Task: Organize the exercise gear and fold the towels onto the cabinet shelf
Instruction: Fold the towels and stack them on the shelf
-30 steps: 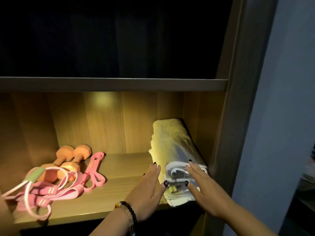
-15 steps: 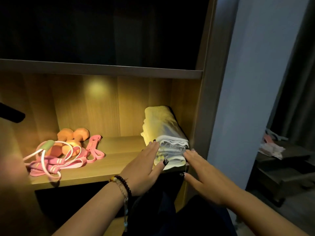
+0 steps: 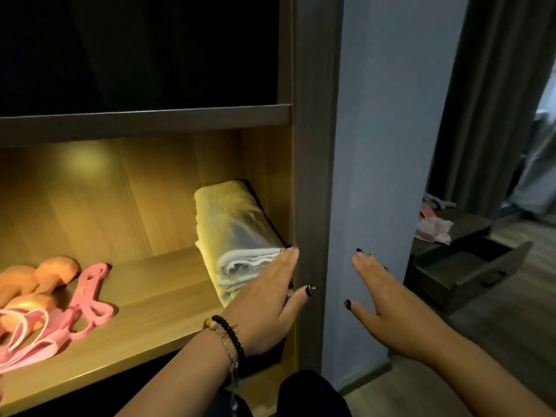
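In the head view, the stack of folded towels sits on the lit cabinet shelf in the middle of the frame, tight against the right side wall, and the orange dumbbells and pink resistance bands lie at the lower left. The left hand is flat with straight fingers in front of the towels (I cannot tell if it touches them). The right hand is spread and holds nothing, in front of the pale wall at the right; to finish well, I think both flat hands should gently push the stack so its front edge lines up.
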`<state>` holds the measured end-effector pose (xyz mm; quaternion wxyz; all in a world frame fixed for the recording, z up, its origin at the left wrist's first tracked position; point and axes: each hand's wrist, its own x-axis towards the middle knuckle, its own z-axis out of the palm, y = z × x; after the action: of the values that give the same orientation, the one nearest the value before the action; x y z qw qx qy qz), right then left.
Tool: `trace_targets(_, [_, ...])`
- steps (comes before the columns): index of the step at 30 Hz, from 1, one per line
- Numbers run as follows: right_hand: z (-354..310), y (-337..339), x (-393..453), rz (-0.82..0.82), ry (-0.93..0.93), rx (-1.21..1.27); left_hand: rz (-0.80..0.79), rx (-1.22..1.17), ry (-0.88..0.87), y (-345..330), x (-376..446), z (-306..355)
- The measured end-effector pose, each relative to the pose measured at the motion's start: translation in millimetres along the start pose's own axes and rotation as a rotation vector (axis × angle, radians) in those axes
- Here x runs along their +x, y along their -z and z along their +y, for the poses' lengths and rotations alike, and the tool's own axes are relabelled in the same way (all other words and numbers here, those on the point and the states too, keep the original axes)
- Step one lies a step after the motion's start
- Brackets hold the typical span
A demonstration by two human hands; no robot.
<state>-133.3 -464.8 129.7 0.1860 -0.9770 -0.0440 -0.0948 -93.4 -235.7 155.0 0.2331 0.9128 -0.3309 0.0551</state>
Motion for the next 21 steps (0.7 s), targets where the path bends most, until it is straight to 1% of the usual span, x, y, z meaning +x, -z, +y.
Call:
trace_targets(3, [31, -4, 18, 0.013, -0.092, 0.107, -0.034, -0.082, -0.009, -13, 41, -4])
trace_targets(5, [51, -10, 31, 0.031, -0.152, 0.164, -0.081, -0.038, -0.085, -27, 73, -7])
trace_targets(9, [91, -8, 55, 0.003, -0.28, 0.211, -0.209, 0.035, -0.255, -52, 141, -3])
trace_targets(13, [118, 24, 79, -0.019, -0.396, 0.185, -0.287, 0.013, -0.331, -58, 198, 10])
trace_targets(16, [121, 57, 92, -0.055, -0.558, 0.203, -0.385, -0.028, -0.356, -47, 227, 23])
trace_targets(18, [117, 81, 100, -0.09, -0.631, 0.233, -0.455, -0.037, -0.356, -35, 245, 36])
trace_targets(21, [105, 121, 106, -0.065, -0.721, 0.209, -0.548, -0.096, -0.314, -12, 269, 62])
